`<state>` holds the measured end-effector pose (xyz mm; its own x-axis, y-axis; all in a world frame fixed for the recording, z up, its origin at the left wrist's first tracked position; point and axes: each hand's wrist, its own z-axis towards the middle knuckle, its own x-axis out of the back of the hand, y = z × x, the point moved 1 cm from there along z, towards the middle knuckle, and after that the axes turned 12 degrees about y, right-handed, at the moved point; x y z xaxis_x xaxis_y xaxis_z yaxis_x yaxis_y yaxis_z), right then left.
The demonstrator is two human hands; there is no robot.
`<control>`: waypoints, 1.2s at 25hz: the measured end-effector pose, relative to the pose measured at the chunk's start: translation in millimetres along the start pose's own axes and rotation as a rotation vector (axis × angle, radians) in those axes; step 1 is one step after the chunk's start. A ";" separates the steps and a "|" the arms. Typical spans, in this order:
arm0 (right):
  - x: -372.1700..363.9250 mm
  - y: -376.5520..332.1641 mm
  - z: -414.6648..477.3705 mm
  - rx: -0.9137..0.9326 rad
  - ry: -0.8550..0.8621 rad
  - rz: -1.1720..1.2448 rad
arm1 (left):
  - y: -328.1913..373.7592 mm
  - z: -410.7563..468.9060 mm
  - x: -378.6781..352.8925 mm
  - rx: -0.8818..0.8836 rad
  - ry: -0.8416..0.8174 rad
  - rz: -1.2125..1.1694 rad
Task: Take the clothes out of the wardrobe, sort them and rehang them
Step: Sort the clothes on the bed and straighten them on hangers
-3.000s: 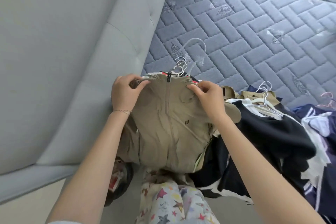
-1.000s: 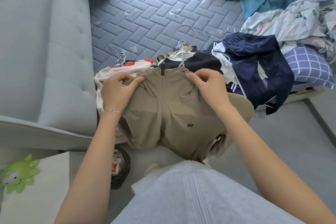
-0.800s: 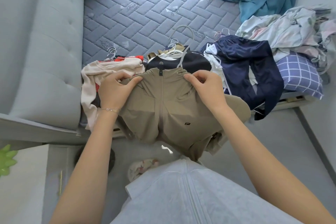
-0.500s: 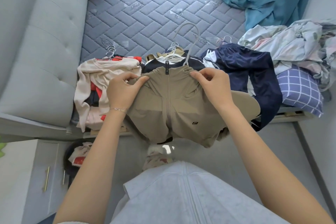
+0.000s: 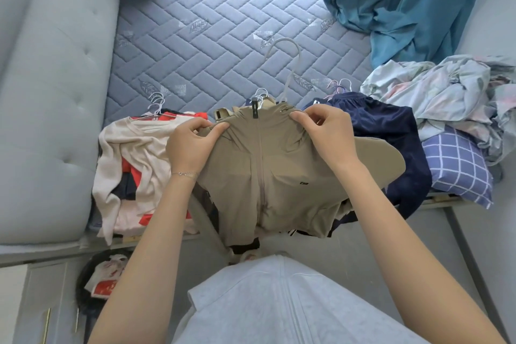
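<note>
A khaki zip jacket (image 5: 268, 176) on a white hanger (image 5: 287, 64) hangs in the air in front of me, over the bed's edge. My left hand (image 5: 190, 145) pinches its left shoulder and my right hand (image 5: 326, 134) pinches its right shoulder. Left of it a cream and red pile of clothes (image 5: 134, 165) lies on hangers. A navy garment (image 5: 391, 134) on hangers lies to the right. More hanger hooks (image 5: 261, 96) and dark clothes show behind the jacket, mostly hidden.
The quilted grey mattress (image 5: 212, 45) stretches back to the window. A padded headboard (image 5: 50, 92) stands on the left. Teal curtains (image 5: 405, 0), crumpled bedding (image 5: 446, 92) and a checked pillow (image 5: 458, 167) fill the right. A dark bin (image 5: 95, 288) sits on the floor below left.
The view has swung up and back from the headboard corner to show the whole bed. Both hands kept their hold and moved the khaki jacket off the left pile toward the middle.
</note>
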<state>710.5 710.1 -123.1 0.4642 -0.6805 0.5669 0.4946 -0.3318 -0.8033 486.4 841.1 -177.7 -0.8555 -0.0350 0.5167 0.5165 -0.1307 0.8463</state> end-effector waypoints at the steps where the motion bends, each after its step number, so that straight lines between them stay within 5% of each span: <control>1: -2.9 1.0 8.6 0.000 0.007 -0.004 | 1.9 9.4 -6.5 -0.003 -0.009 -0.010; 12: -92.0 85.0 150.2 -0.109 -0.047 -0.062 | -33.2 117.2 -150.3 0.057 -0.052 0.013; 22: -283.4 300.4 234.8 -0.159 -0.216 -0.242 | -238.9 190.7 -357.1 -0.013 -0.131 0.251; 30: -325.9 352.6 229.1 -0.137 -0.305 -0.333 | -290.8 185.5 -380.8 -0.051 -0.185 0.264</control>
<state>901.9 964.6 -549.3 0.5017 -0.3059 0.8092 0.5611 -0.5969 -0.5735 669.0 1076.2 -596.4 -0.6681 0.1056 0.7365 0.7134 -0.1906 0.6744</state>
